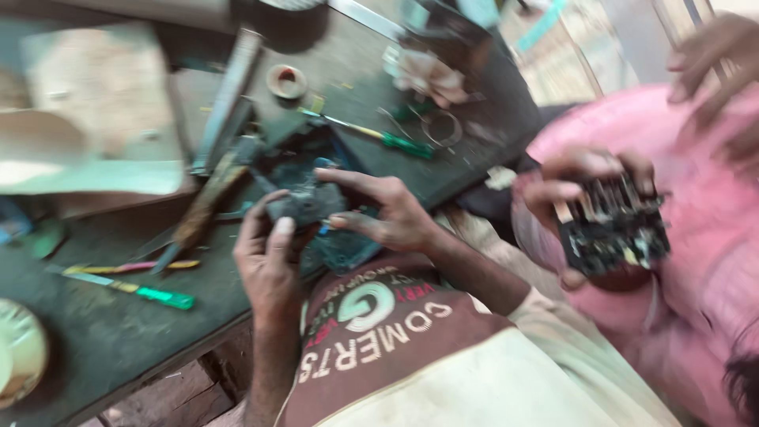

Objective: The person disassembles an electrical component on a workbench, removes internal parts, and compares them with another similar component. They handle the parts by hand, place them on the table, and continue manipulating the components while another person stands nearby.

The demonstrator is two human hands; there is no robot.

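Workbench (95, 332), dark and grimy, edge facing wearer. Screwdrivers, three counted: green-handled one (134, 289) far left, yellow-and-pink one (130, 268) just above it, green-and-yellow one (379, 136) farther back; laid flat, seemingly within reach. Tape roll (286, 81), one, beyond. Left hand (267, 265), fingers curled, thumb pressed on dark greasy part (304, 204), apparently steadying it at bench edge. Right hand (383, 209), fingers closed on same part from opposite side, held between both. Co-worker's hand (577, 186), far right, pink garment behind, gripping separate dark component with metal pins (615, 229), raised off bench. Blur hides finer detail.
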